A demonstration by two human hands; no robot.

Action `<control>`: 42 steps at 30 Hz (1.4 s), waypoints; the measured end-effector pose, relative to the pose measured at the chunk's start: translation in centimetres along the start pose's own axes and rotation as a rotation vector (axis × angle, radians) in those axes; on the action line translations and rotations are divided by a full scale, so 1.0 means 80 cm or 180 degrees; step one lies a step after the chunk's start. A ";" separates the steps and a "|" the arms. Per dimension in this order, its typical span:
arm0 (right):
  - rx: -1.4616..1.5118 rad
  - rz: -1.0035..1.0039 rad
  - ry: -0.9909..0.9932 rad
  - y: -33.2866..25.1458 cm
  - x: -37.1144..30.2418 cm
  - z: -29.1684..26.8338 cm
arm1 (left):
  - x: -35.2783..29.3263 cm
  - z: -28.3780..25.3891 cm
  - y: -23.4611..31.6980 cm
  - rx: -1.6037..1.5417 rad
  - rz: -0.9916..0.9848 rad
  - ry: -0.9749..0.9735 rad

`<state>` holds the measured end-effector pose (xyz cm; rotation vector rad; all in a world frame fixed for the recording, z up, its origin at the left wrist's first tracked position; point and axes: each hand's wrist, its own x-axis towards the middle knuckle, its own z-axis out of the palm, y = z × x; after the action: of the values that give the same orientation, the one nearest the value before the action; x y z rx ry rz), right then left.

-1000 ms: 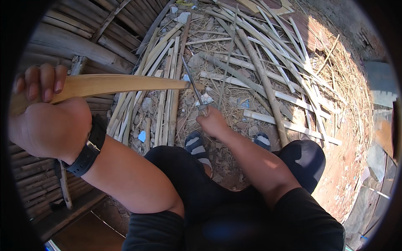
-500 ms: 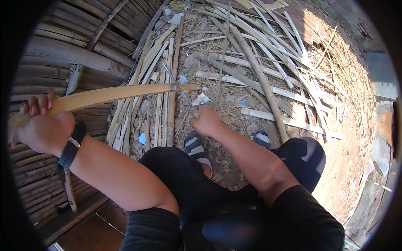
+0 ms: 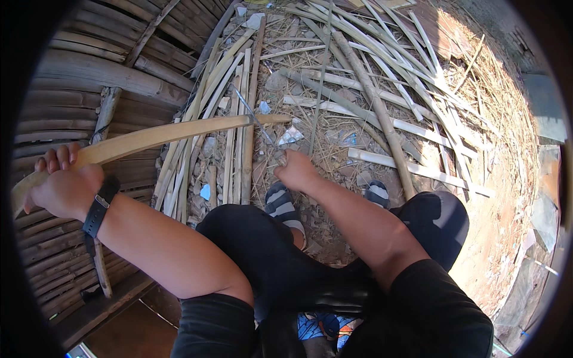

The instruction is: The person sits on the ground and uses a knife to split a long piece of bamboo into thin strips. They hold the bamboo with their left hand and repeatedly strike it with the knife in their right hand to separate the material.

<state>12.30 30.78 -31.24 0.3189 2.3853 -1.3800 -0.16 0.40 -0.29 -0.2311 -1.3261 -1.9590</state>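
Note:
My left hand (image 3: 62,182) is wrapped round one end of a long, flat bamboo strip (image 3: 161,136), its pale yellow face turned up. The strip reaches rightward across my front, and its narrow tip lies past my right hand's tool. In my right hand (image 3: 297,171), closed, is the handle of a knife (image 3: 253,117) with a long thin blade. That blade slants up and left and crosses the strip a little short of its tip. My fingers hide most of the handle.
Split bamboo strips (image 3: 233,137) lie by my left foot, along a slatted bamboo wall (image 3: 65,113). More strips (image 3: 412,77) are strewn ahead on the right, with a round pole (image 3: 376,107) among them. Straw and rubbish cover the ground between. My sandalled foot (image 3: 283,206) stands below the knife.
The view has shifted slightly. The blade stays across the strip near the same place, and both hands keep their grip.

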 end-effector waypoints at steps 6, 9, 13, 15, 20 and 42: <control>0.0462 -0.0767 -0.0136 -0.077 -0.038 0.002 | -0.011 0.023 0.003 0.0067 -0.0031 0.0176; 0.0280 -0.0929 -0.0106 -0.091 -0.039 0.001 | 0.002 -0.001 0.006 0.0010 -0.0106 -0.0050; 0.0119 0.0002 0.0427 0.067 0.021 0.017 | -0.019 0.041 0.004 0.0170 -0.0071 0.0033; 0.0013 -0.0218 0.0408 0.050 0.036 0.008 | -0.032 0.042 0.003 0.0248 -0.0033 0.0160; 0.0400 0.0185 0.0312 -0.011 -0.014 0.028 | -0.021 0.029 0.005 0.0072 -0.0031 0.0143; 0.0088 -0.0259 0.0169 -0.017 0.008 0.021 | 0.023 -0.022 0.010 -0.0393 -0.0261 -0.0652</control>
<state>11.56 28.63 -31.18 0.2718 2.4489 -1.4589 -0.48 -2.17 0.45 -0.4541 -1.3622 -2.1352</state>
